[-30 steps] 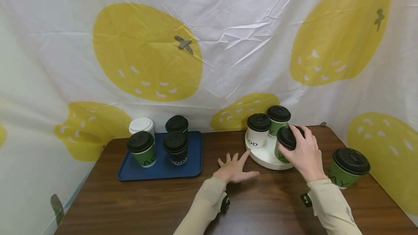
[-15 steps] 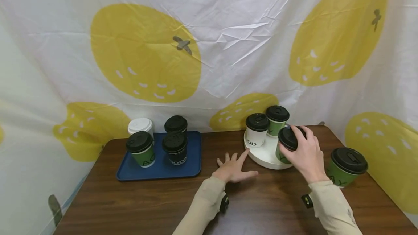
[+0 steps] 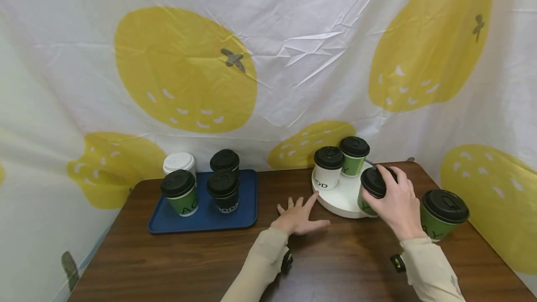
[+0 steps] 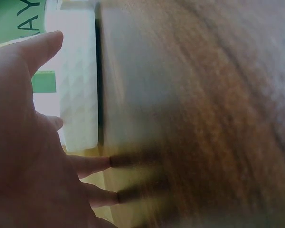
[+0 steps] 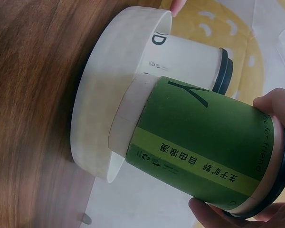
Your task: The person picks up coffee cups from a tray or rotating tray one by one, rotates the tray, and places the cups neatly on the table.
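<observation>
My right hand (image 3: 399, 205) grips a green paper coffee cup (image 5: 199, 147) with a black lid, fingers and thumb round its top end. In the right wrist view the cup's base overlaps the rim of a round white tray (image 3: 346, 199); contact there is unclear. A white coffee cup (image 3: 326, 178) and another green cup (image 3: 351, 166), both black-lidded, stand on that tray. Fingers spread and straight, my left hand (image 3: 297, 219) lies at the tray's front left, its index fingertip by the rim. In the left wrist view the tray wall (image 4: 79, 90) is close to the fingers.
On the left, a blue tray (image 3: 205, 226) bears several lidded cups: a green cup (image 3: 184, 203), black cups (image 3: 226, 202) and one with a white lid (image 3: 179, 160). A larger-looking green cup (image 3: 438, 222) stands right of my right wrist. A lemon-print curtain (image 3: 293, 83) hangs behind the table.
My right hand and the gripped green cup have shifted slightly right, toward the tray's right edge. The left hand keeps its place; the view has shifted a little.
</observation>
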`<state>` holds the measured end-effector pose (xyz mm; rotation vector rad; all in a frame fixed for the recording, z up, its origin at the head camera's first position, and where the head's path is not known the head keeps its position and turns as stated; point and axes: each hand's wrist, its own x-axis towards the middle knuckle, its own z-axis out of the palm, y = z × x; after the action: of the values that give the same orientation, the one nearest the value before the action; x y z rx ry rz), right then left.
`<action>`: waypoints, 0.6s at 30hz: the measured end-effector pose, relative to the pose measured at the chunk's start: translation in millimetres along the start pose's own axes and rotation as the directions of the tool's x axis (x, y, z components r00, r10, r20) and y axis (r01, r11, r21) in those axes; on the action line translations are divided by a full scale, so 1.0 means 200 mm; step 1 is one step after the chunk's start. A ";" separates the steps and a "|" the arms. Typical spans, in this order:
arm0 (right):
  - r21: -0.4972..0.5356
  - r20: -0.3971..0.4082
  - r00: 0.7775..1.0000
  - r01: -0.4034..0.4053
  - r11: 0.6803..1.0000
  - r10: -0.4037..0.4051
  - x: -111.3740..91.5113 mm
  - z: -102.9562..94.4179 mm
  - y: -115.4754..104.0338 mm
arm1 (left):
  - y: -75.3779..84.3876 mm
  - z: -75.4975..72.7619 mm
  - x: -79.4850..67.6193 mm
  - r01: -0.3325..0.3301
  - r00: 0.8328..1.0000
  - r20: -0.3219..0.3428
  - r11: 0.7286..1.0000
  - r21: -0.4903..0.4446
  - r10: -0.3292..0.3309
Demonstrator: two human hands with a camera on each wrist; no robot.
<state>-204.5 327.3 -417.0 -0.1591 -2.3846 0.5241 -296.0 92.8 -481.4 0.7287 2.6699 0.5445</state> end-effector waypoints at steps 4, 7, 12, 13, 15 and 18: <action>-0.006 -0.002 1.000 -0.011 1.000 0.011 -0.01 -0.02 0.00 | 0.00 0.00 0.00 -0.003 1.000 0.001 1.000 -0.004 0.003; -0.010 0.004 1.000 -0.028 1.000 0.028 -0.02 -0.04 0.01 | 0.00 0.00 0.00 -0.004 1.000 -0.003 1.000 -0.003 0.004; -0.023 0.016 0.999 -0.041 0.999 0.041 -0.04 -0.06 0.03 | 0.00 0.00 0.00 -0.005 1.000 -0.003 1.000 -0.002 0.005; -0.025 0.015 0.999 -0.040 0.999 0.041 -0.04 -0.06 0.03 | 0.00 0.00 0.00 -0.005 1.000 -0.002 1.000 -0.002 0.005; -0.026 0.011 0.999 -0.041 0.999 0.042 -0.05 -0.06 0.04 | 0.00 0.00 0.00 -0.002 1.000 -0.003 1.000 -0.001 0.002; -0.028 0.000 0.999 -0.043 0.999 0.043 -0.06 -0.07 0.05 | 0.00 0.00 0.00 -0.002 1.000 -0.002 1.000 -0.005 0.002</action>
<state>-185.8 337.2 -418.5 -0.2237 -2.3942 0.5104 -295.6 92.5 -481.4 0.7303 2.6687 0.5520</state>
